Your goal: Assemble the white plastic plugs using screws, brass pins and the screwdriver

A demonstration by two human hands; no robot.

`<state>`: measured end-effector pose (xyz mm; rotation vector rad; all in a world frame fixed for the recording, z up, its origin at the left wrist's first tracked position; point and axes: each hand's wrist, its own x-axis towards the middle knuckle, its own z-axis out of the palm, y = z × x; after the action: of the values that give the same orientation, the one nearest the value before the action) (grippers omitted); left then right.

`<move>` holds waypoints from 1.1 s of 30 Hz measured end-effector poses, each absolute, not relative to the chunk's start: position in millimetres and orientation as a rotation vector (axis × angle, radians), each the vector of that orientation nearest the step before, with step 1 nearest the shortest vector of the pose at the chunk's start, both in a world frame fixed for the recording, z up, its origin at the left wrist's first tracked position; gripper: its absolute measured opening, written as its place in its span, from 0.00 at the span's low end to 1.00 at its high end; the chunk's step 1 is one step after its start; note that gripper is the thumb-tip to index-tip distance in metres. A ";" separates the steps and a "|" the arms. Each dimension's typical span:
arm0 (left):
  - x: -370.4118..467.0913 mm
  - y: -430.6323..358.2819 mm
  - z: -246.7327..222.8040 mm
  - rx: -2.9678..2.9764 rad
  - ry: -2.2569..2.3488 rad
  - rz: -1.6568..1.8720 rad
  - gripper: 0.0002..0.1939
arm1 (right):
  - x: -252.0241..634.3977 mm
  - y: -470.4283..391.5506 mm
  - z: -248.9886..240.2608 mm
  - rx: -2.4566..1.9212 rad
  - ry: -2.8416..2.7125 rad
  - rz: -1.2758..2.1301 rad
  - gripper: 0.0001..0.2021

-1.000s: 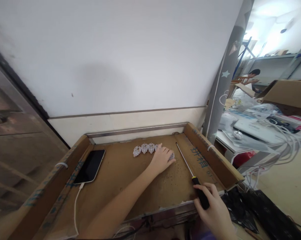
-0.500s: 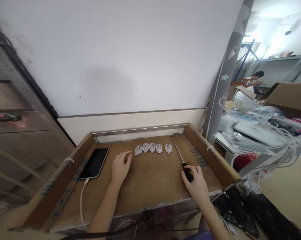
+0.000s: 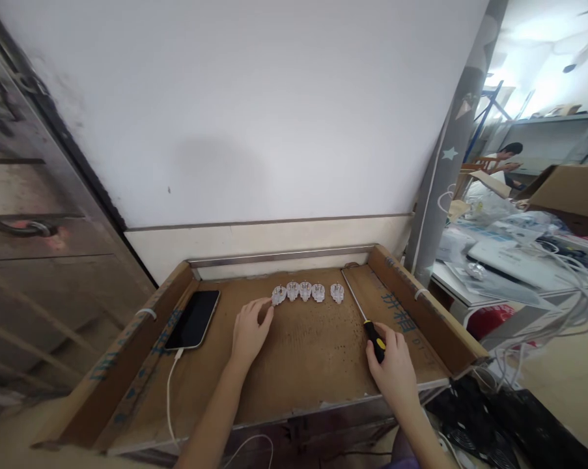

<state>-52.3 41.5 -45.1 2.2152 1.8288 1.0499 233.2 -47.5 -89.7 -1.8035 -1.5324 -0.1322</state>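
Several clear plastic plug parts with metal pins stand in a row at the back of a cardboard-lined tray; the leftmost plug part is closest to my left hand. That hand has its thumb and forefinger apart and holds nothing; its fingertips reach the edge of this part, and whether they touch it I cannot tell. One plug part sits apart at the right end of the row. My right hand grips the black and yellow handle of a screwdriver, whose long shaft lies toward the back right corner.
Cardboard walls border the tray. A phone lies at its left with a white charging cable. Behind is a white wall, with a grey post to the right. Farther right, a cluttered table stands before a seated person.
My left hand has moved closer to the leftmost plug part. My right hand keeps its hold on the screwdriver. The whole view has shifted slightly as my head turned left.
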 end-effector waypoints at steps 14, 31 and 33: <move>57.4 83.6 -50.8 2.571 1.773 0.584 0.26 | 217.2 -76.3 -97.2 -1.685 -1.462 -0.417 0.20; -22.1 78.8 -8.3 2.412 2.026 0.993 0.25 | 212.5 -86.2 -104.5 -1.610 -1.370 -0.442 0.18; -81.3 71.2 -1.3 2.248 2.399 0.766 0.30 | 212.0 -87.3 -104.5 -1.608 -1.354 -0.422 0.18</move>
<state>-81.3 71.2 -1.3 2.2479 2.3989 0.7656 212.0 -87.3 -104.5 -1.6080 -1.3544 -0.4224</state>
